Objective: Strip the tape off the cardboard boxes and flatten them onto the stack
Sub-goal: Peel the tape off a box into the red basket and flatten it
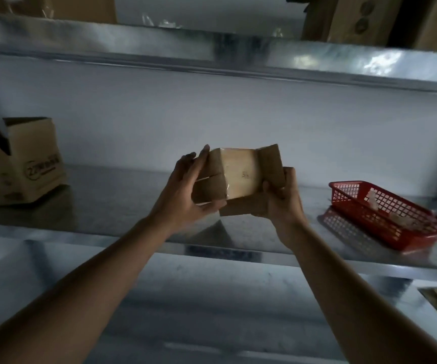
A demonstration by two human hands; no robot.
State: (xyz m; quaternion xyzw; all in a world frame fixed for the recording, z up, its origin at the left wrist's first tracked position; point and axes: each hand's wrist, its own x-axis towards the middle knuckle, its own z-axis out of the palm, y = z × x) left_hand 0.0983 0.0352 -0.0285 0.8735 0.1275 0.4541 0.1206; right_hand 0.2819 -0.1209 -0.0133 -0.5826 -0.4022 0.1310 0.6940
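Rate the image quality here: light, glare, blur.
Head view: dim overall; glare streaks on the upper metal shelf edge; the red plastic basket smears with motion blur at right; the small taped cardboard box is soft but readable; wide-angle bending curves the shelves.

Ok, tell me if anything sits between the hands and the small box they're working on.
Nothing visible does. The left hand and right hand already hold the small cardboard box directly, fingers curled on its sides, above the metal shelf.
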